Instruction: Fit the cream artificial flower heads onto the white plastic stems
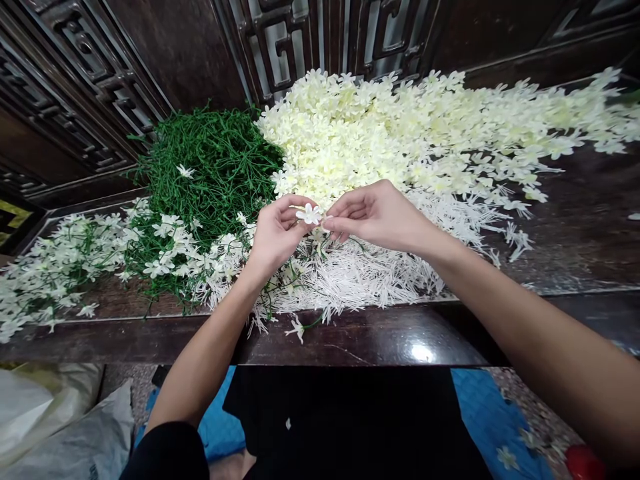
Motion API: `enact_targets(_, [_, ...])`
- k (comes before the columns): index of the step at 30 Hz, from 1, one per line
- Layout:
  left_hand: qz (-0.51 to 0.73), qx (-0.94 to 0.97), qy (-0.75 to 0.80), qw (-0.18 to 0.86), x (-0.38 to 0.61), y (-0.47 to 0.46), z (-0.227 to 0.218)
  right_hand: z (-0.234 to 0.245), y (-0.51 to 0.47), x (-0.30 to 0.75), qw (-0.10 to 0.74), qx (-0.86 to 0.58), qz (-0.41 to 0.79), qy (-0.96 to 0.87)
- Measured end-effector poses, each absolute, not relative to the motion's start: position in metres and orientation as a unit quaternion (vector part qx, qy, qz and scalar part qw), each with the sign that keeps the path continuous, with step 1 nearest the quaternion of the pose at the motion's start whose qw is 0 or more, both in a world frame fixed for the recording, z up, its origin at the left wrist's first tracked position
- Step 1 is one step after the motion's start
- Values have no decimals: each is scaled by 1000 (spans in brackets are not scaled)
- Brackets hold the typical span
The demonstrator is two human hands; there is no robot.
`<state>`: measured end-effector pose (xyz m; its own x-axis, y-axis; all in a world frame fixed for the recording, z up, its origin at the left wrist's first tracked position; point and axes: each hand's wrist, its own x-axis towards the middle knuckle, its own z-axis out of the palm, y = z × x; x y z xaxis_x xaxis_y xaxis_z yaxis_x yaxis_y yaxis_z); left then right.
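My left hand (280,230) is closed in a pinch on a small white artificial flower (309,214), whose petals face up between thumb and forefinger. Close by on the right, my right hand (370,213) pinches thumb against forefinger at the flower's edge; what lies between these fingertips is too small to make out. Both hands are just above a heap of thin white plastic pieces (370,273). Behind them spreads a big pile of loose cream-white blossoms (350,147). A tangled mound of green plastic stems (210,160) lies beyond my left hand.
White flowers on green stems (70,253) cover the left end of the dark wooden bench (380,333). Carved wooden panelling (200,53) rises behind it. Below are a pale sack (95,433) at left, blue matting (490,413) and a red object (585,461) at right.
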<state>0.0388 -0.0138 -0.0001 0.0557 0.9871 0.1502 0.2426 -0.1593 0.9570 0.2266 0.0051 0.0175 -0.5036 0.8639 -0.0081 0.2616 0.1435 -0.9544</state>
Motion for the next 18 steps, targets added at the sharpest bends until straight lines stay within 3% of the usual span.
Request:
enact_targets(12, [473,481,521,523,30,-9,11,14,11,230,315,-429,472,-703])
enact_targets(18, [479,486,509,525,32,-13,14,15,10,231,320,-418,464,-712])
